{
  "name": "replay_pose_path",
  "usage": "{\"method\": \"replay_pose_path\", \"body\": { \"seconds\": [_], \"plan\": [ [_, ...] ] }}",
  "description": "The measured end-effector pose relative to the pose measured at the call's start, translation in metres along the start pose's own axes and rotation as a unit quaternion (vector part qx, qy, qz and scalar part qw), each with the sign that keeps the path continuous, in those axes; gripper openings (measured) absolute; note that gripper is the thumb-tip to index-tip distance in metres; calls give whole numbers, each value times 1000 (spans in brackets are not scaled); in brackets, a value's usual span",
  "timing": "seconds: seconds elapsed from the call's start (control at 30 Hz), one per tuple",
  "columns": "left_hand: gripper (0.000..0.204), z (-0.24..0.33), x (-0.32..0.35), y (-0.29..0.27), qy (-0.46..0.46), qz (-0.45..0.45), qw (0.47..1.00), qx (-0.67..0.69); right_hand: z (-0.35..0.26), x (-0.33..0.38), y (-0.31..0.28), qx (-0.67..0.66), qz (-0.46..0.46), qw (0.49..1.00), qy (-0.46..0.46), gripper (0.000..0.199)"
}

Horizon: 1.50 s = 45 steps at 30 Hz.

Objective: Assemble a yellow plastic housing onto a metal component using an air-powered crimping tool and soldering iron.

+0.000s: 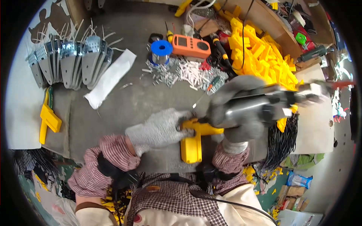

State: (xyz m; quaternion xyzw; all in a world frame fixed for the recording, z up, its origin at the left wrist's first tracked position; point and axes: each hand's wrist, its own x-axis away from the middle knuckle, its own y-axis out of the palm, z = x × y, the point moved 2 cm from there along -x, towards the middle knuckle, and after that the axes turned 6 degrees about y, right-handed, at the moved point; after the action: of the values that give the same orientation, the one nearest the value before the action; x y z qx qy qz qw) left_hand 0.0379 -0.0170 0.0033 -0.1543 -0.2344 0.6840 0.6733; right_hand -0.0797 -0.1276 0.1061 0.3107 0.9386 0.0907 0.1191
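My left hand [158, 130], in a grey knit glove, presses on a yellow plastic part [194, 139] lying at the near edge of the grey bench. My right hand [233, 109], also gloved, is shut on a grey electric screwdriver [260, 103] held sideways. Its tip points left at the top of the yellow part. The tool is motion-blurred.
A heap of yellow plastic parts [260, 52] fills the back right. An orange meter [191, 46], a blue solder spool [161, 49] and several small white and metal pieces [184, 73] lie behind. Metal brackets [71, 60] stand at the left, next to a white strip [111, 77]. Black cable ties [281, 139] hang right.
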Motion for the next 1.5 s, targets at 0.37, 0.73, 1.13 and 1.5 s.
{"method": "replay_pose_path", "body": {
  "seconds": [0.37,0.73,1.13,1.5],
  "plan": [
    [53,-3,6,-6,54,82,994,41,37,-14,-13,-2,-186,975,-125,38],
    [56,-8,0,14,75,122,989,44,11,4,-71,-176,-25,976,-122,68],
    [58,-6,3,19,61,101,993,4,24,1,-20,31,-137,975,173,34],
    [53,-8,0,30,123,93,987,-39,41,-2,-55,163,-326,929,-67,47]
  ]
}}
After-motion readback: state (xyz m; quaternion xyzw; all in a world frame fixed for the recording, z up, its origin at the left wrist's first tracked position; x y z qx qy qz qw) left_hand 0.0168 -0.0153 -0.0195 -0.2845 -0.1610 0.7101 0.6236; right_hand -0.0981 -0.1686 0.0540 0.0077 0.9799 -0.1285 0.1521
